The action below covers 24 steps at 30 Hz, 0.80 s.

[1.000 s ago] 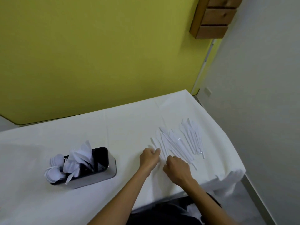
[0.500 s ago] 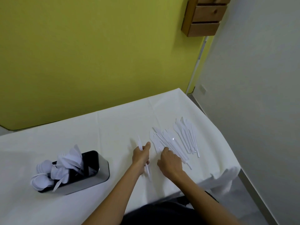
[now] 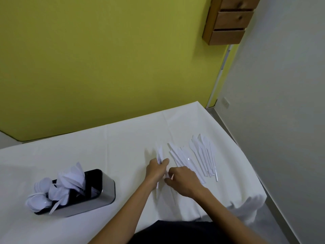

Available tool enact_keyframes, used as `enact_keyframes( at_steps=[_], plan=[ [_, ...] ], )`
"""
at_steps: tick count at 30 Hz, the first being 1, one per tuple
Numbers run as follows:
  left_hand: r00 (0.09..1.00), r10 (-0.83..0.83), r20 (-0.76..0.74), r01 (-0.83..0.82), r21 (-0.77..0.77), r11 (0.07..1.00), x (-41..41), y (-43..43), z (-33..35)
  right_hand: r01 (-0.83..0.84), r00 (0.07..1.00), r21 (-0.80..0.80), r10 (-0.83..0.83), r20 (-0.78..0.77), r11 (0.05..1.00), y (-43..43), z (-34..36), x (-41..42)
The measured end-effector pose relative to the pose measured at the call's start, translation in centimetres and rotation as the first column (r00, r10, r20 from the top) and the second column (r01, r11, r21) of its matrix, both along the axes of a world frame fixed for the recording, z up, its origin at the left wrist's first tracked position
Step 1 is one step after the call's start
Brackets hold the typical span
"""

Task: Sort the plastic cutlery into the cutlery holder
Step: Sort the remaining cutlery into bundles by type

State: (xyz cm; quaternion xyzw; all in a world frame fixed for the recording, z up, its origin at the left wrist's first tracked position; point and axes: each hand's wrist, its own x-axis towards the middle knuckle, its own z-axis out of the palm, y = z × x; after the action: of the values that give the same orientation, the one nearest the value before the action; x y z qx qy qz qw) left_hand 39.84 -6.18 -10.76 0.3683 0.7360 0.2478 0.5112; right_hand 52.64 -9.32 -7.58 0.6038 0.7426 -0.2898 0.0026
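Several white plastic knives (image 3: 202, 155) lie in a loose row on the white tablecloth (image 3: 105, 155), right of centre. My left hand (image 3: 156, 170) grips a small bunch of white knives (image 3: 160, 153) that sticks up past its fingers. My right hand (image 3: 184, 182) sits just to its right, fingers curled, pinching a white piece (image 3: 167, 175) beside the left hand. The cutlery holder (image 3: 98, 194), black inside with a steel wall, stands at the left. White spoons (image 3: 52, 189) fill its left compartments; its right compartment looks dark.
The table's right edge drops off near the knives, with cloth hanging at the front right corner (image 3: 246, 205). A yellow wall runs behind the table. A wooden drawer unit (image 3: 228, 20) hangs high at the right.
My left hand has picked up knives from the row and now holds a bunch upright. My right hand has come in beside it. The camera view shifted slightly.
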Motion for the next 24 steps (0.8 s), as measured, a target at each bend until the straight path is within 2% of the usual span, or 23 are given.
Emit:
enact_keyframes(
  at_steps=[3, 5, 6, 8, 10, 18, 21, 24],
  plan=[
    [0.997, 0.077, 0.0, -0.077, -0.003, 0.997, -1.0, 1.0, 0.1, 0.164, 0.986, 0.11, -0.159, -0.051, 0.98, 0.8, -0.2, 1.7],
    [0.986, 0.154, 0.071, -0.154, -0.006, 0.988, -1.7, 1.5, 0.0, 0.232, 0.966, 0.183, -0.248, 0.069, 0.955, 1.2, -0.5, 2.9],
    [0.971, 0.198, 0.131, -0.198, -0.01, 0.98, -1.9, 1.6, 0.0, 0.23, 0.954, 0.164, -0.256, 0.158, 0.959, 1.3, -0.7, 3.2],
    [0.939, 0.25, 0.237, -0.25, -0.032, 0.968, -1.8, 1.8, 0.2, 0.21, 0.938, 0.098, -0.229, 0.262, 0.973, 1.2, -1.3, 3.0],
    [0.926, 0.247, 0.284, -0.242, -0.052, 0.969, -1.4, 1.8, 0.2, 0.208, 0.942, 0.079, -0.222, 0.252, 0.975, 1.2, -1.6, 2.2],
    [0.968, 0.111, 0.223, -0.096, -0.079, 0.992, -0.1, 0.8, -0.4, 0.193, 0.949, 0.125, -0.218, 0.229, 0.973, 2.6, -1.2, 2.4],
    [0.973, 0.029, 0.228, -0.024, -0.023, 0.999, 0.2, 0.9, 0.5, 0.085, 0.972, 0.205, -0.127, 0.198, 0.975, 2.4, -0.7, 1.9],
    [0.97, 0.027, 0.242, -0.033, 0.023, 0.999, 0.8, 1.3, 1.1, -0.018, 0.982, 0.253, -0.03, 0.185, 0.967, 1.8, -0.2, 0.8]
  ],
)
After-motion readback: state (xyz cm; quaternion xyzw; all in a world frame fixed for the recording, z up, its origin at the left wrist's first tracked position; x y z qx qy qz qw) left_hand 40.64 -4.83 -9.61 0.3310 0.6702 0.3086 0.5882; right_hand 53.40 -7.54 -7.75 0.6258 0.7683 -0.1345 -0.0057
